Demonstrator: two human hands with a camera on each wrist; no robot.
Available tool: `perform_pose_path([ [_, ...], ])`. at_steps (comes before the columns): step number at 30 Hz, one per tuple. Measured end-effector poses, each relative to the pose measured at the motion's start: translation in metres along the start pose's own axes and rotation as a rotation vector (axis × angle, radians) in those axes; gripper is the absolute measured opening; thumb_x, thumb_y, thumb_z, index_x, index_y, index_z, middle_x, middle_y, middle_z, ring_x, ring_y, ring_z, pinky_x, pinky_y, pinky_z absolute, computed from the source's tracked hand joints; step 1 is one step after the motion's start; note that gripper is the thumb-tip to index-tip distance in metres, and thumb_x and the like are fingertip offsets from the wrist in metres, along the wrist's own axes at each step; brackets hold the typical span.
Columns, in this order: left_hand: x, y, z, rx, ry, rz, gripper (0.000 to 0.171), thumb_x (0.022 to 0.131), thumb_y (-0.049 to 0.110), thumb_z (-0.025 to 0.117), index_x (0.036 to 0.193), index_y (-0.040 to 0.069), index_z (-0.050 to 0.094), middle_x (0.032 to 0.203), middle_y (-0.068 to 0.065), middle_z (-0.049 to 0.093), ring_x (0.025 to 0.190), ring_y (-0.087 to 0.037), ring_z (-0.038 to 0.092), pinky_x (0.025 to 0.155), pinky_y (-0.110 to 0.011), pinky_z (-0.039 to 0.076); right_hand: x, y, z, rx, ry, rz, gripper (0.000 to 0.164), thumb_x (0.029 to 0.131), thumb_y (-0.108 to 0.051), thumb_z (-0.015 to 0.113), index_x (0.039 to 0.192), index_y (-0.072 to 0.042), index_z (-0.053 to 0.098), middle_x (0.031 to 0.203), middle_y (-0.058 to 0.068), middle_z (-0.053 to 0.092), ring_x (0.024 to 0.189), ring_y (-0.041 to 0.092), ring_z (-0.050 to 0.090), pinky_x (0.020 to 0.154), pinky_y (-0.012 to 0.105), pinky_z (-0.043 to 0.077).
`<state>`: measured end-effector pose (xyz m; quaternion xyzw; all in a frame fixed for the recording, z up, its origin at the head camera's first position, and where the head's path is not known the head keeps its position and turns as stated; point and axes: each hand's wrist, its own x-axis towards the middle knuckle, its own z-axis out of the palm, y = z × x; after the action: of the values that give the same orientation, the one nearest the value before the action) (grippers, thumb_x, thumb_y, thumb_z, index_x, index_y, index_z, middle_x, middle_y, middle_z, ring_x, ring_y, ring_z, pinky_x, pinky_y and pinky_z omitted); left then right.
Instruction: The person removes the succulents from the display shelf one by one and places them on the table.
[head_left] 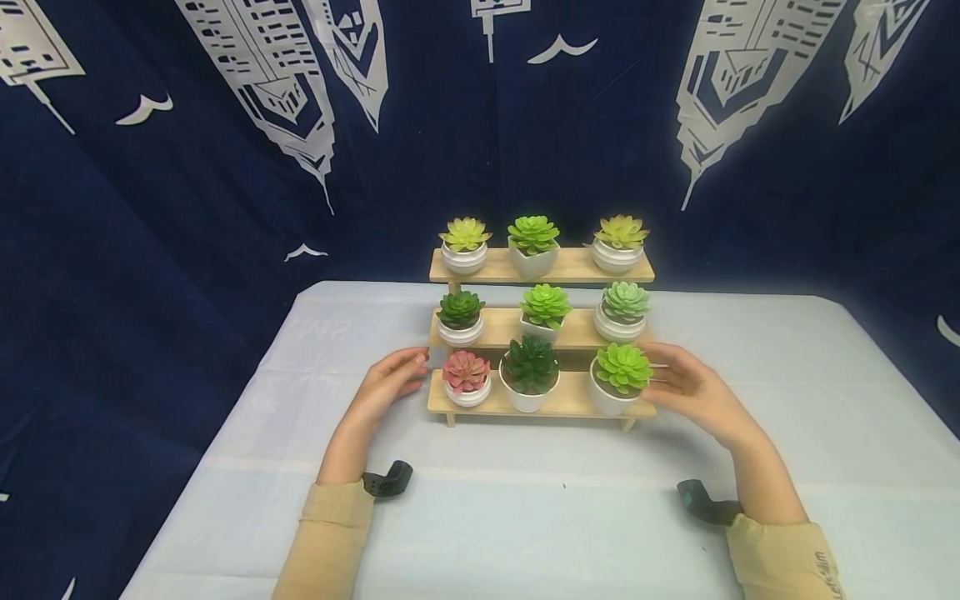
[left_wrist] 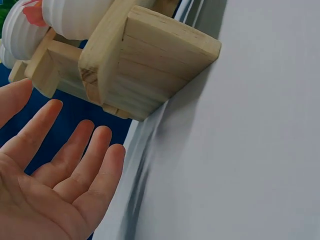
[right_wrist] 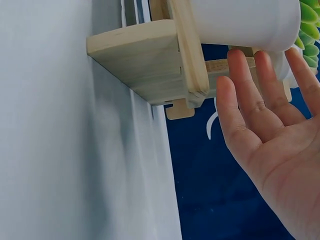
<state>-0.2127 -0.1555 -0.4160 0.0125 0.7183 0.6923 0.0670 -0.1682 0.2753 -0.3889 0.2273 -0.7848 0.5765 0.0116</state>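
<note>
Head cam's up high, looking forward and down across the bench (head_left: 525, 517). Left wrist cam (head_left: 392, 480) and right wrist cam (head_left: 703, 503) sit low and close, rolled sideways, facing opposite ends of the wooden plant stand (head_left: 574, 397) all three share.

Free room before the plant stand (head_left: 574, 393)

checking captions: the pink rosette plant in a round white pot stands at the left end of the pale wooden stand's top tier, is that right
Not the top tier: the head view shows the pink rosette plant at the left end of the bottom tier.
</note>
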Motion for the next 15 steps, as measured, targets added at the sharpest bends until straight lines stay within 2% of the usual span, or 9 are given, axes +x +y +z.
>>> perform_pose_path([
  [13, 0.0021, -0.0082, 0.0035, -0.017, -0.037, -0.025, 0.045, 0.093, 0.024, 0.06, 0.13, -0.002, 0.052, 0.133, -0.017, 0.05, 0.115, -0.029, 0.053, 0.098, -0.039, 0.044, 0.0004, 0.0038, 0.0033, 0.01, -0.004, 0.046, 0.059, 0.083, 0.005, 0.066, 0.136, -0.001, 0.041, 0.123, -0.012, 0.052, 0.103, 0.006, 0.058, 0.084, 0.019, 0.049],
  [15, -0.0013, -0.0037, 0.0053, -0.024, -0.053, -0.03, 0.044, 0.094, 0.02, 0.059, 0.13, -0.004, 0.05, 0.134, -0.019, 0.049, 0.114, -0.029, 0.054, 0.098, -0.039, 0.044, 0.0008, 0.0051, 0.0037, 0.027, -0.012, 0.042, 0.059, 0.083, 0.006, 0.066, 0.136, -0.001, 0.041, 0.123, -0.011, 0.053, 0.103, 0.007, 0.058, 0.084, 0.02, 0.05],
])
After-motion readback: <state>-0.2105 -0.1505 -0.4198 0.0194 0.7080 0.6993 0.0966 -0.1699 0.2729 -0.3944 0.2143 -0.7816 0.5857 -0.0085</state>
